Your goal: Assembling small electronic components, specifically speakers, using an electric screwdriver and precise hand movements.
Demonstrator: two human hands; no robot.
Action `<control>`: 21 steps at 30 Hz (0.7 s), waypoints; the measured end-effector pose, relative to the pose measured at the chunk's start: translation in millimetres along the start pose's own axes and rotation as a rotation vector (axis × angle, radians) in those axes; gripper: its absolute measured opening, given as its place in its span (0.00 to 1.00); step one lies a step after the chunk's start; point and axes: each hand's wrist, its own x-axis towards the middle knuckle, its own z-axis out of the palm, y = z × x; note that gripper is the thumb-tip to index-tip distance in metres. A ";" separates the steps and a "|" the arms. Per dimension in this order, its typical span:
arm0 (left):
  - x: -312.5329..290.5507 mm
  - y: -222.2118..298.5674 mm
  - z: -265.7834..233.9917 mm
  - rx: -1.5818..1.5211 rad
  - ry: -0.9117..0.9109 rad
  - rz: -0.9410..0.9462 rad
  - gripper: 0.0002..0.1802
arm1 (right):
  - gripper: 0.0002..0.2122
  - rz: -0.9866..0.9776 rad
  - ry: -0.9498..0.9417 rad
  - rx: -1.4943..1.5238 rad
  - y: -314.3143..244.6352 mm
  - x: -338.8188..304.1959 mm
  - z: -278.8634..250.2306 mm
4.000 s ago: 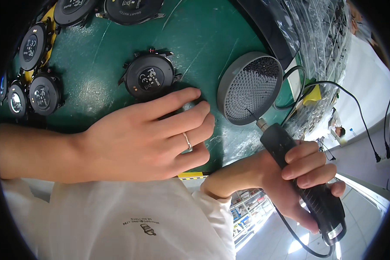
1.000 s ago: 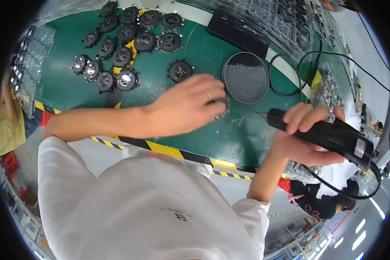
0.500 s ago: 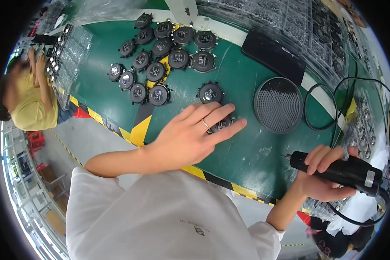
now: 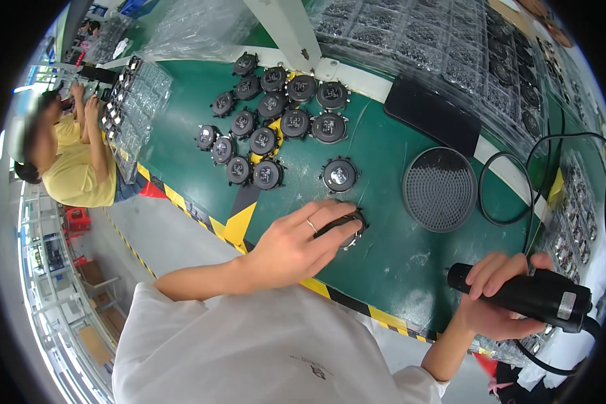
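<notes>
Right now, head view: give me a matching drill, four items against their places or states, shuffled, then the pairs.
Things:
1. black cylindrical electric screwdriver
2. round black part with a pale centre, standing alone
3. round dark perforated dish
4. flat black rectangular pad

Places or states:
A. under the left hand is not this one; it sits just beyond those fingers
B. gripped in the right hand
C. by the far edge of the green mat, against the clear trays
D. beside a loop of black cable

Pairs: 1-B, 2-A, 3-D, 4-C
</notes>
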 end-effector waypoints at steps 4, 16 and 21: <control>9.5 14.5 -9.5 -0.012 -0.037 -0.051 0.27 | 0.42 0.017 0.018 -0.004 0.7 1.4 1.3; 34.4 -4.8 -33.2 -0.003 0.008 -0.113 0.25 | 0.38 -0.074 0.047 -0.078 -2.4 2.2 5.7; 55.1 -15.0 -34.7 0.087 -0.131 -0.179 0.27 | 0.38 -0.087 0.111 -0.064 -0.8 0.5 9.7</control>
